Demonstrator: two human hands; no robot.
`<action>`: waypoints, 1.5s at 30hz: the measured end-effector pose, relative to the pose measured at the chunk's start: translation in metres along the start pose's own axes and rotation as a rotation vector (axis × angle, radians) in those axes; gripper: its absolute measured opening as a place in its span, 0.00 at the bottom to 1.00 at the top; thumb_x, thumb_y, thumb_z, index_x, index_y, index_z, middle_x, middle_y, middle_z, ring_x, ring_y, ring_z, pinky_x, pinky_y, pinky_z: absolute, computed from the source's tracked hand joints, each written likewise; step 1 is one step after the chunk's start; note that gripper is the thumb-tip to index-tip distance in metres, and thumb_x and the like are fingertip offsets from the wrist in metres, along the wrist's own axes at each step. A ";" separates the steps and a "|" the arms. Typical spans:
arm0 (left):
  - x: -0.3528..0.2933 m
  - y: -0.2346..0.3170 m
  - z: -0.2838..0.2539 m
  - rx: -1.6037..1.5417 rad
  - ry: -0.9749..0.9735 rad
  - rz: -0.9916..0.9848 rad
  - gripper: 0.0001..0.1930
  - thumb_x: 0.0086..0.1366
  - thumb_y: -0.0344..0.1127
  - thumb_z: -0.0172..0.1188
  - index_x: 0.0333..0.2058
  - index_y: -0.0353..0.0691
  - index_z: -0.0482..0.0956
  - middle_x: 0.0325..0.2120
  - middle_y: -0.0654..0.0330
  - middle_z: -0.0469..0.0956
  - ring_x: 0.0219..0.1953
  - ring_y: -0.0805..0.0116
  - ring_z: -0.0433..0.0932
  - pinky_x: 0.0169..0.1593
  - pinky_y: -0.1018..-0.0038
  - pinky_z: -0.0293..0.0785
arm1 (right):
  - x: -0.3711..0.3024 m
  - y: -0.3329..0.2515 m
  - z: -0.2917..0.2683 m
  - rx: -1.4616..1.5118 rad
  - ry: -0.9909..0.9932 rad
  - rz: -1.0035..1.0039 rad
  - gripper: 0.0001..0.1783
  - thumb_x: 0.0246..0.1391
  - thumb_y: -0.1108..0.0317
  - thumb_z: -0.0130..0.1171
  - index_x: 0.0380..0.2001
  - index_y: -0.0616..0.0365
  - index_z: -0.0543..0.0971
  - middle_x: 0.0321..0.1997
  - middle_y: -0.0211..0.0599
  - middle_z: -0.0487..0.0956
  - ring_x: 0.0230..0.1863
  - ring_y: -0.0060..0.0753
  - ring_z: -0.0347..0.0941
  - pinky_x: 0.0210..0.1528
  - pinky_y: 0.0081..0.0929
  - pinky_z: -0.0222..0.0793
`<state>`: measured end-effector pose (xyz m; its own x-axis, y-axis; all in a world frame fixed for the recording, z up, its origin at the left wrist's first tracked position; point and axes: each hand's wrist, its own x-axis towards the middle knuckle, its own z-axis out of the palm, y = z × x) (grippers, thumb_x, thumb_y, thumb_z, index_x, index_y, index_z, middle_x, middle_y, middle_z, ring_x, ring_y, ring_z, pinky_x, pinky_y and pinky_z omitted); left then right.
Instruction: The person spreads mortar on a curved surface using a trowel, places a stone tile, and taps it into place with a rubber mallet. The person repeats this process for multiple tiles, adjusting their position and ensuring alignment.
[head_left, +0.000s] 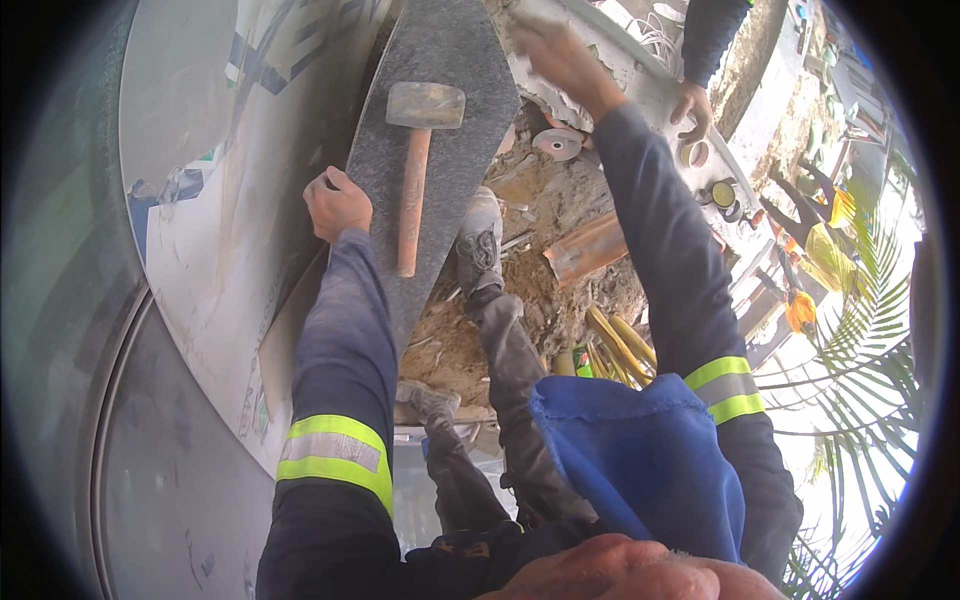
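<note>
A sledge hammer with a short wooden handle (pixel 414 200) and a worn, stone-grey head lies on a dark grey, speckled stone slab (pixel 440 50). At the slab's left edge is my left hand (pixel 338 205), its fingers curled in against the edge and the thumb on top. My right hand (pixel 560 60) is beyond the slab's far right side, over a pale ledge. Motion blurs it, but the fingers look stretched out and hold nothing visible.
Another person's hand (pixel 692 108) rests near a roll of tape (pixel 693 153) on the pale ledge (pixel 735 185). Below it lie a grinding disc (pixel 558 144), a curved clay tile (pixel 587 248) and yellow stalks (pixel 622 345) on rubble. A large pale panel (pixel 215 270) stands at left.
</note>
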<state>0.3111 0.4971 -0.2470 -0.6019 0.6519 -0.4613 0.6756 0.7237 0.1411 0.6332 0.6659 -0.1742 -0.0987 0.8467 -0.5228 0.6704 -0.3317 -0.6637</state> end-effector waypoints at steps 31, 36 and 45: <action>0.002 -0.002 -0.002 -0.042 -0.023 -0.006 0.26 0.76 0.56 0.43 0.53 0.42 0.80 0.57 0.58 0.76 0.59 0.55 0.77 0.58 0.55 0.76 | -0.120 -0.056 0.177 -0.124 -0.070 0.323 0.30 0.63 0.45 0.61 0.45 0.68 0.76 0.41 0.52 0.81 0.42 0.46 0.81 0.47 0.47 0.77; 0.002 -0.001 -0.002 -0.041 -0.035 -0.028 0.26 0.76 0.56 0.43 0.54 0.42 0.80 0.58 0.58 0.75 0.59 0.55 0.77 0.59 0.55 0.76 | -0.127 -0.059 0.219 0.375 0.197 0.432 0.19 0.59 0.61 0.66 0.41 0.66 0.72 0.35 0.44 0.78 0.35 0.38 0.80 0.38 0.42 0.79; 0.001 0.000 -0.010 -0.069 -0.075 -0.020 0.27 0.75 0.56 0.43 0.56 0.42 0.80 0.59 0.58 0.74 0.61 0.56 0.76 0.60 0.55 0.75 | -0.169 -0.030 0.170 0.231 0.048 0.222 0.14 0.63 0.66 0.60 0.41 0.65 0.68 0.27 0.44 0.78 0.25 0.36 0.79 0.28 0.37 0.75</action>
<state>0.3062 0.4998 -0.2387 -0.5802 0.6200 -0.5283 0.6310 0.7522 0.1898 0.5042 0.4621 -0.1571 0.0700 0.7603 -0.6458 0.4868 -0.5911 -0.6432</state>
